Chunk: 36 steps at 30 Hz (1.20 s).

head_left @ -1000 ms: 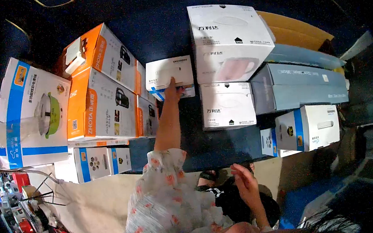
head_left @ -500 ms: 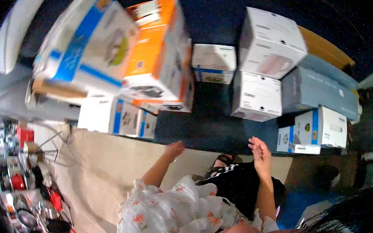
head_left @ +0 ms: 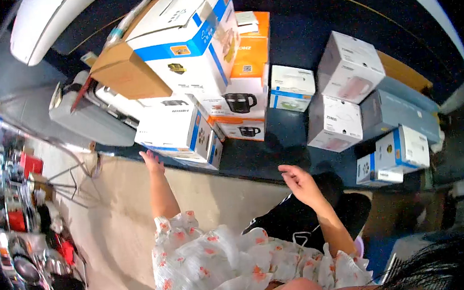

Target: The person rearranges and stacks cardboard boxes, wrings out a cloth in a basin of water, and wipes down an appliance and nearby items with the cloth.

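My left hand (head_left: 152, 161) is at the table's front edge, fingers stretched out and nothing held. It is just below the corner of a white-and-blue box (head_left: 170, 129); whether it touches cannot be told. A second white-and-blue box (head_left: 205, 159) sits partly hidden beneath that one. Behind them rises a large white-and-blue box (head_left: 181, 53). Orange-and-white kettle boxes (head_left: 239, 98) are stacked to its right. My right hand (head_left: 299, 184) hovers in front of the dark table (head_left: 255, 157), palm partly turned in, fingers apart and empty.
A small white-and-blue box (head_left: 292, 88) stands mid-table. Two white boxes (head_left: 335, 123) are stacked right of it, near grey-blue boxes (head_left: 393, 111) and smaller white-and-blue boxes (head_left: 401, 148). An opened brown carton flap (head_left: 128, 74) juts out at left. Pots and pans (head_left: 51, 268) crowd the far left floor.
My view has turned left, so the boxes appear further right. My left hand has moved left toward the white-and-blue boxes. The right hand has come in leftward over the table's front edge.
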Tool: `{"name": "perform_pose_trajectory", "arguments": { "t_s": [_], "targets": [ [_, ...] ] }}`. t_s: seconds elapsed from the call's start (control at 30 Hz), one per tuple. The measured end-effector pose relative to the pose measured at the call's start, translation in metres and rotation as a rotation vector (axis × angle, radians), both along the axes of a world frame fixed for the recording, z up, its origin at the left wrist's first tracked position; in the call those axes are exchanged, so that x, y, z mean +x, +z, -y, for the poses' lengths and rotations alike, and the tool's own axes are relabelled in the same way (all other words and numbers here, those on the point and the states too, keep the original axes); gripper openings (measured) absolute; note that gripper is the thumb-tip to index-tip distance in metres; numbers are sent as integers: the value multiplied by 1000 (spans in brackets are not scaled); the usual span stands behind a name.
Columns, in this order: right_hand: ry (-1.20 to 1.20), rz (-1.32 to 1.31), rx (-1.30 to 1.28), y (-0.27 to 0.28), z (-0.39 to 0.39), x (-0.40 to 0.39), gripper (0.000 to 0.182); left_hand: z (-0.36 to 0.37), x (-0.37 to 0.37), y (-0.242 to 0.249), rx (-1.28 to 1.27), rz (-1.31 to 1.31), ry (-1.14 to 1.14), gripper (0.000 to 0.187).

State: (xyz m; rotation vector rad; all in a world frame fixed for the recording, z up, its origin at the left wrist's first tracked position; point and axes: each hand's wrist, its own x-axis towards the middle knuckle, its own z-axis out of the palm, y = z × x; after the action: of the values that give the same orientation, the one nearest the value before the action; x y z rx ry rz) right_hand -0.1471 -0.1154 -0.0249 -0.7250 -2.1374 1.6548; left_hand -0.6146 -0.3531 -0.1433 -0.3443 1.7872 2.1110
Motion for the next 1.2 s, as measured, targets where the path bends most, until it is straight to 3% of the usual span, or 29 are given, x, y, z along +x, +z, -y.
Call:
{"name": "perform_pose_trajectory", "arguments": {
  "t_s": [0.07,0.2,0.23,0.27,0.33,0.4,0.43,0.47,0.53,0.57,0.67,0.8,0.9,1.0,1.07,1.2],
  "targets": [
    [35,31,37,1,16,-6,25,-3,-8,-27,145,42,-43,85],
    [36,146,51,-2,38,-5,28,2,-17,-72,106,134,-63,87],
    [35,155,58,-7,41,-3,27,-1,-9,-64,147,55,-152,88],
    [34,166,66,-15,46,1,27,-8,2,-57,169,40,-92,82],
    [25,202,51,-27,53,9,26,-3,-17,-91,319,-240,-291,73],
    [13,239,5,-37,57,15,27,-5,-20,-93,461,-192,-336,69],
    [22,291,-6,-44,55,18,27,-8,-5,-73,297,-182,-250,65],
    [3,253,-1,-45,54,18,27,-4,-20,-90,360,-112,-328,65],
    [-15,172,-2,-47,53,12,27,-2,5,-66,250,-52,-287,63],
    [10,184,139,-49,50,8,27,-2,8,-72,218,-30,-309,63],
    [20,310,105,-46,44,-18,28,7,20,-74,46,100,-312,56],
    [150,293,109,-59,25,-57,32,3,38,-80,-16,99,-500,54],
    [137,440,-88,-51,8,-97,35,-13,34,-89,-22,180,-550,55],
    [78,363,-5,-108,-16,-123,42,-21,41,-94,-57,172,-543,63],
    [26,373,-115,-115,-25,-133,47,-25,50,-81,-80,158,-620,67],
    [2,442,-260,-87,-28,-134,58,-30,79,-101,3,220,-634,61]
  ]
}}
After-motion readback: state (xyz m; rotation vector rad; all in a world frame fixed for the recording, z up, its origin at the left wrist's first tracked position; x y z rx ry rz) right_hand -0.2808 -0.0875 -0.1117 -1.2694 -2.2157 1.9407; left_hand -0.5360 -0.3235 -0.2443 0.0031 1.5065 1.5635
